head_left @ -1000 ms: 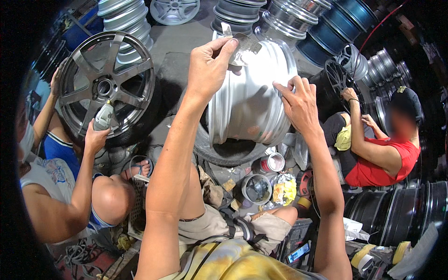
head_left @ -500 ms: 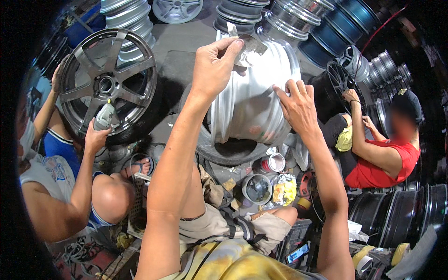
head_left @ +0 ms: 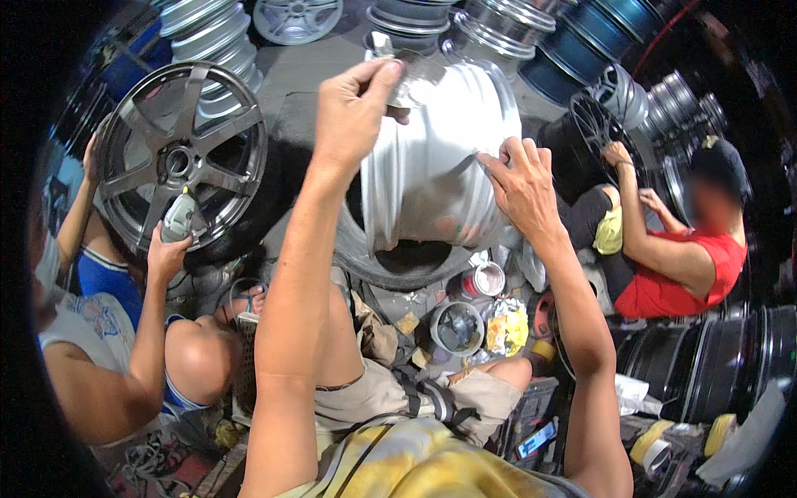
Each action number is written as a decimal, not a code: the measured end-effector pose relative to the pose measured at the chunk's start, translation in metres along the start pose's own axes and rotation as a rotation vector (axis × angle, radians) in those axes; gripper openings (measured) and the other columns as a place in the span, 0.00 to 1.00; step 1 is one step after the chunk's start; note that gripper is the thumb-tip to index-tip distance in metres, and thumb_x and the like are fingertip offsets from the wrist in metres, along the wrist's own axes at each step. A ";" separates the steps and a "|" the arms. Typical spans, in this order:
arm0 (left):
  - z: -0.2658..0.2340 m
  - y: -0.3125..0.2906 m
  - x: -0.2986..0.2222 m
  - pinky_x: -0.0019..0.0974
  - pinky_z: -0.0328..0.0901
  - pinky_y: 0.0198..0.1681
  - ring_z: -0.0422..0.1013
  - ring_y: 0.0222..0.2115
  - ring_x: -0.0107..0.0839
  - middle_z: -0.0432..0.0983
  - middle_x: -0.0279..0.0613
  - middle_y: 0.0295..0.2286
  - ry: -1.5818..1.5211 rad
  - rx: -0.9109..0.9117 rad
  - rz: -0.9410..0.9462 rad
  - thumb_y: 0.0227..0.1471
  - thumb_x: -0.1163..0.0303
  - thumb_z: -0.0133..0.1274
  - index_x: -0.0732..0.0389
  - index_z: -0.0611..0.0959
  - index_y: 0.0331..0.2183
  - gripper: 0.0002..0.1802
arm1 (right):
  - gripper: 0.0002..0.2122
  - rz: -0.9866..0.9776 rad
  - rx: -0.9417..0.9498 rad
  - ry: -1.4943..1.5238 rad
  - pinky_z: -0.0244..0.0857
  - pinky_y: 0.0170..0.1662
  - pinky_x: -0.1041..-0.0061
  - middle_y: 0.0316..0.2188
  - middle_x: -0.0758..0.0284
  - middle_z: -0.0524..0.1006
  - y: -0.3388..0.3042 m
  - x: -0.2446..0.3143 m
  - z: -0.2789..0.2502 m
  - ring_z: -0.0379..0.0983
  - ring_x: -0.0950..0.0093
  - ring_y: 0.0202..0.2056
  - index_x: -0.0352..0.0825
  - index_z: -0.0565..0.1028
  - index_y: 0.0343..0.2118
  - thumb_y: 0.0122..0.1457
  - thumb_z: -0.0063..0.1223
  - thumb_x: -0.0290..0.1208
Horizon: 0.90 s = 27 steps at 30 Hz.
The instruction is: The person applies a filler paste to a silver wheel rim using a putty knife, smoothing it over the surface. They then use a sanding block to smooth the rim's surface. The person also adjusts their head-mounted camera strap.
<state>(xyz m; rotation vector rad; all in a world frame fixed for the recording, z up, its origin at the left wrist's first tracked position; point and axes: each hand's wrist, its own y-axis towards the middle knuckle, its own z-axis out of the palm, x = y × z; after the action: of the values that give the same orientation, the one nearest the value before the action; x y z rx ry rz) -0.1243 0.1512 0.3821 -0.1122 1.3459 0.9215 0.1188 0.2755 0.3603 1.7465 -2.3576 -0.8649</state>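
Note:
My left hand (head_left: 355, 108) pinches a thin, shiny metal plate (head_left: 419, 81) between thumb and fingers, above the left side of a silver wheel rim (head_left: 440, 137). A pale smear lies on the plate, and a small whitish strip (head_left: 381, 43) sticks up behind my fingers. The rim lies on its side with its barrel towards me, propped on a dark tyre (head_left: 403, 274). On the barrel's right side, my right hand (head_left: 525, 187) has its fingers bent, with the tips at the rim's surface. Whatever those fingers hold, if anything, is hidden. A narrow shadow falls beside them.
On the left, a co-worker holds a grey power tool (head_left: 178, 217) against a dark spoked wheel (head_left: 133, 170). Another person in red sits right beside a black wheel (head_left: 591, 124). Below my rim stand an open can (head_left: 475, 284) and a bucket (head_left: 440, 342). Stacked rims (head_left: 203, 37) line the back.
The whole view has shifted slightly, so most things sit a little further left. My left hand still holds the plate, and my right hand stays at the barrel's right side.

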 end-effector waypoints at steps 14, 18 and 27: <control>0.015 -0.027 -0.019 0.24 0.68 0.32 0.73 0.30 0.18 0.82 0.34 0.32 0.244 0.224 0.002 0.62 0.63 0.58 0.67 0.86 0.45 0.17 | 0.20 1.275 -0.299 0.930 0.65 0.37 0.81 0.33 0.70 0.77 -0.257 0.095 -0.018 0.68 0.83 0.31 0.31 0.71 0.61 0.66 0.48 0.24; 0.063 -0.081 -0.014 0.27 0.67 0.43 0.73 0.37 0.20 0.82 0.32 0.35 0.262 0.556 -0.274 0.63 0.61 0.57 0.64 0.87 0.45 0.17 | 0.18 1.464 -0.230 1.391 0.66 0.35 0.84 0.28 0.70 0.77 -0.312 0.193 -0.004 0.70 0.84 0.29 0.31 0.72 0.60 0.68 0.48 0.27; 0.143 -0.258 -0.025 0.24 0.65 0.39 0.67 0.35 0.14 0.77 0.26 0.32 -0.011 1.174 -0.681 0.66 0.65 0.53 0.68 0.83 0.45 0.16 | 0.29 1.238 -0.671 1.807 0.66 0.55 0.76 0.48 0.63 0.79 -0.279 0.167 -0.095 0.75 0.76 0.48 0.28 0.73 0.56 0.72 0.39 0.53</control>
<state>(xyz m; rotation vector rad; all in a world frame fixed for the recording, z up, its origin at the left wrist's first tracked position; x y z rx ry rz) 0.1491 0.0495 0.3334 0.3249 1.5002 -0.4937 0.3364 0.0347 0.2618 0.1017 -1.0351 0.2272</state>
